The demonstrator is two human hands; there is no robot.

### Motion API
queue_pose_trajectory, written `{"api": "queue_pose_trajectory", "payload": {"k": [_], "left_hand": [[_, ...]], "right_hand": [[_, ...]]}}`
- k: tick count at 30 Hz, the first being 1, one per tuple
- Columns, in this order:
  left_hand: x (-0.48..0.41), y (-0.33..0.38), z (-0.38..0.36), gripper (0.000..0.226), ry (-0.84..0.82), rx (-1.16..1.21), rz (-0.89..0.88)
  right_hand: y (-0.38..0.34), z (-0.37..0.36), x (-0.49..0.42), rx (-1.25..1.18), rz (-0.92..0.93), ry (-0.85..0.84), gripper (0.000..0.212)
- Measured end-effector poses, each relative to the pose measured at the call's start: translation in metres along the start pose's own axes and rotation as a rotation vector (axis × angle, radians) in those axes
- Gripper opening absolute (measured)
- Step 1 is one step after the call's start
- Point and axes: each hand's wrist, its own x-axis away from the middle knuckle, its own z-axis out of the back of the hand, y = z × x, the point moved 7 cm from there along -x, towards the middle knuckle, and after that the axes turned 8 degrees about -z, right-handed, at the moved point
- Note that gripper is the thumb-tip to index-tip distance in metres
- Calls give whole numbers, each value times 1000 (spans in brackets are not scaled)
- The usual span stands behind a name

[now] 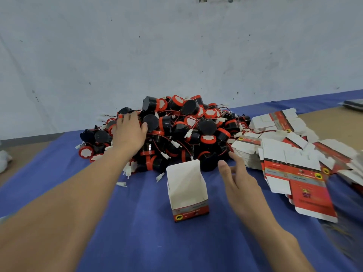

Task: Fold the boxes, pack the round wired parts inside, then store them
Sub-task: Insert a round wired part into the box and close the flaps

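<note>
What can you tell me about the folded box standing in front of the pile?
The folded box looks like cardboard, white inside, its lower front printed red and grey with a yellow round emblem. It stands upright and open-topped on the blue cloth, lid flap raised at the back, nothing visible inside. The right hand hovers open beside it, not touching.
</note>
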Motion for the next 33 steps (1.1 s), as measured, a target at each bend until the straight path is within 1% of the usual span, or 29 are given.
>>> {"api": "queue_pose_trajectory", "payload": {"k": [3,5,8,11,12,13,15,17,18,19,20,22,24,25,26,28,30,32,33], "left_hand": [[-19,7,-15,63,-141,-135,-55],[-26,12,-24,63,-175,-149,-71],[-30,16,-26,56,-88,-124,-46],[-25,22,-15,65,-17,-131,-45],[-23,27,-5,67,28,-68,-55],[-20,34,10,65,104,44,-63],[-12,52,52,59,324,303,-103],[8,81,100,54,578,457,-234],[23,97,119,51,668,487,-320],[40,113,132,50,709,494,-390],[57,127,138,52,702,480,-436],[94,157,131,57,586,377,-508],[131,181,109,53,438,236,-622],[146,186,96,53,368,200,-669],[157,185,83,57,302,205,-682],[168,169,67,74,225,281,-625],[175,148,59,85,205,392,-551],[180,127,52,86,157,502,-451],[181,118,48,80,125,520,-408]], "right_hand": [[4,4,-5,-7,-3,6,83],[5,6,-8,-6,4,8,83],[6,9,-11,-12,16,11,85],[5,14,-11,-27,28,19,87],[4,16,-11,-45,30,27,85],[3,18,-10,-75,32,36,80],[-1,21,-9,-162,37,54,66],[-10,25,-5,-310,43,51,60],[-17,27,-2,-402,49,38,59],[-25,29,2,-488,56,16,55],[-35,30,6,-560,70,-14,49],[-56,29,15,-713,97,-103,41],[-70,23,24,-869,102,-202,50],[-74,20,29,-909,105,-244,55],[-76,16,35,-925,99,-279,57],[-72,10,46,-907,59,-319,51],[-67,6,51,-816,79,-331,38],[-66,3,53,-715,132,-334,33],[-67,3,53,-676,158,-328,33]]}}
